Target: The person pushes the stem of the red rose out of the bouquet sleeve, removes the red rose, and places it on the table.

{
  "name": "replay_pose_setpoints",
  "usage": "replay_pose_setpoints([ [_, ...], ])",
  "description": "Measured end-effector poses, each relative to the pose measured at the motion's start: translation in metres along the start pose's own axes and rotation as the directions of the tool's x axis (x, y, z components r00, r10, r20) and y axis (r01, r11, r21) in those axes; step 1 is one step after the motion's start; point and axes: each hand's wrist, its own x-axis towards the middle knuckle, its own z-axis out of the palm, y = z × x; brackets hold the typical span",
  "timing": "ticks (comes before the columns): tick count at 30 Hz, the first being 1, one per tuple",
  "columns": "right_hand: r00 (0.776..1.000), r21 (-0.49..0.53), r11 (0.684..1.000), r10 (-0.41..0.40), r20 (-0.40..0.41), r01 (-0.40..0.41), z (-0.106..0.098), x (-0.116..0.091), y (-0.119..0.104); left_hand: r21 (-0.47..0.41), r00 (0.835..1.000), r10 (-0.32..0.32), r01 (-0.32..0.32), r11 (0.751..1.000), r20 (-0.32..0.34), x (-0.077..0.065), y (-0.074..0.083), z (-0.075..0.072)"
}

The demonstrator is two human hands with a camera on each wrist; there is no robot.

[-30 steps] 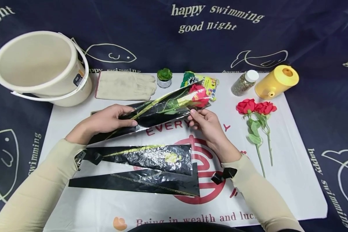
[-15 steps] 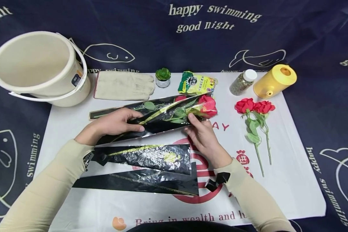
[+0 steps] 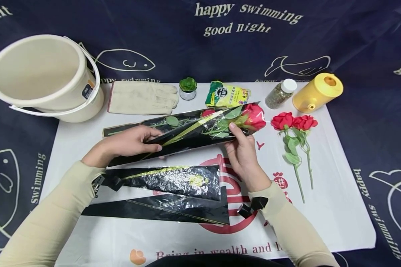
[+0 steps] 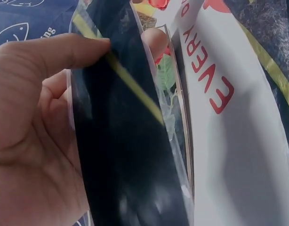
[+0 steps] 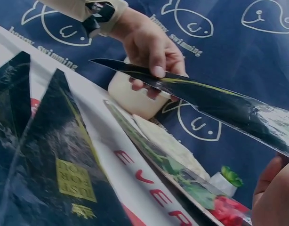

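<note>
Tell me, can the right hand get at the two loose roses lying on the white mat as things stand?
Probably yes, but not at once. The two roses lie bare on the mat just beside the right hand, with nothing between them. That hand, however, holds the wide end of the black sleeve, so it must let go first.

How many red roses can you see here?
4. One is in the sleeve that both hands hold, its head sticking out. One lies in a sleeve just behind it. Two loose ones lie side by side on the right. None seems hidden.

Red rose [image 3: 255,115] in black, yellow-striped sleeve [image 3: 173,137].
</note>
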Motion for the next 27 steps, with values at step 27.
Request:
replay_pose_setpoints([
  [27, 0.993, -0.066, 0.992, -0.106, -0.042, 0.103, -0.002, -0.004, -0.001, 0.053, 1.000, 0.028, -0.027, 0.998, -0.007, 0.008, 0.005, 0.006],
])
